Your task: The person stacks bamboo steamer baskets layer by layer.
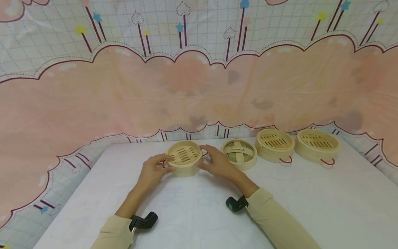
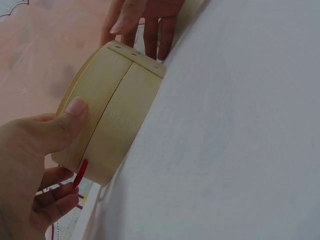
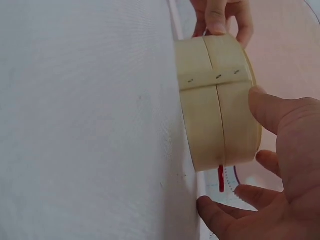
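A round bamboo steamer basket (image 1: 185,156) with a slatted top stands on the white table. My left hand (image 1: 156,166) grips its left side, thumb (image 2: 74,111) pressed on the wall and other fingers round the rim. A red cord handle (image 2: 80,174) hangs beside those fingers. At the opposite side is my right hand (image 1: 216,162), its thumb tip (image 3: 259,94) right at the rim and its other fingers spread loosely near a second red handle (image 3: 221,178). A seam runs round the basket's wall.
Right of the basket sits a woven bamboo lid (image 1: 238,154) with crossed bands. Farther right stand two more slatted steamer baskets, one in the middle (image 1: 275,145) and one at the end (image 1: 317,146), both with red handles. A patterned curtain (image 1: 199,93) hangs behind the white table (image 1: 192,214).
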Demonstrator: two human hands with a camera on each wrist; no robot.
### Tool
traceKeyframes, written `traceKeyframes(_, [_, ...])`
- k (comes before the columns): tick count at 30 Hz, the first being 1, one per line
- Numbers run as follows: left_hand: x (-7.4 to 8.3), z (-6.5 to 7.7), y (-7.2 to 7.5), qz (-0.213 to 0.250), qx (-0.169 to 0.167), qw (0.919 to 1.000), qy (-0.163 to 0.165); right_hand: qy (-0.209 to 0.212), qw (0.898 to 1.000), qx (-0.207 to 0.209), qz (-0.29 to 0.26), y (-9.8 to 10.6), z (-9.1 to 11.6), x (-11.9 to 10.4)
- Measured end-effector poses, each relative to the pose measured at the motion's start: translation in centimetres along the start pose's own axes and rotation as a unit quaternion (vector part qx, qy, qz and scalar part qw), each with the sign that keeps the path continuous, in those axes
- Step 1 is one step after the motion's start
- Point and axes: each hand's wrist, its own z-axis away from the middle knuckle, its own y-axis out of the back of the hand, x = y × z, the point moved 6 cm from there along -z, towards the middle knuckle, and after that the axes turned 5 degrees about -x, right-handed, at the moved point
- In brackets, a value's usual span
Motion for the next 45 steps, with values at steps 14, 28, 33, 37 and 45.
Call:
traceKeyframes(14, [-0.3,0.1,0.0,0.015,-0.01,0.9998,-0.003,0.011,0.998,0.004,-0.054,-0.1,0.0,0.2])
traceKeyframes(28, [0.0,0.6,-0.1,0.014,-0.018,0.9997,-0.007,-0.002,0.996,-0.017,-0.087,-0.6,0.2,0.7])
traceKeyframes(33, [-0.1,0.7,-0.1,0.017,-0.011,0.9997,-0.017,0.009,0.997,-0.027,-0.074,-0.6,0.2,0.6])
traceKeyframes(37, [-0.1,0.7,-0.1,0.017,-0.009,0.9997,-0.016,0.008,0.997,-0.029,-0.066,-0.6,0.0,0.6])
traceKeyframes(45, [-0.1,0.8,-0.2,0.037,-0.011,0.9991,0.016,-0.001,0.997,-0.011,-0.078,-0.6,-0.2,1.1])
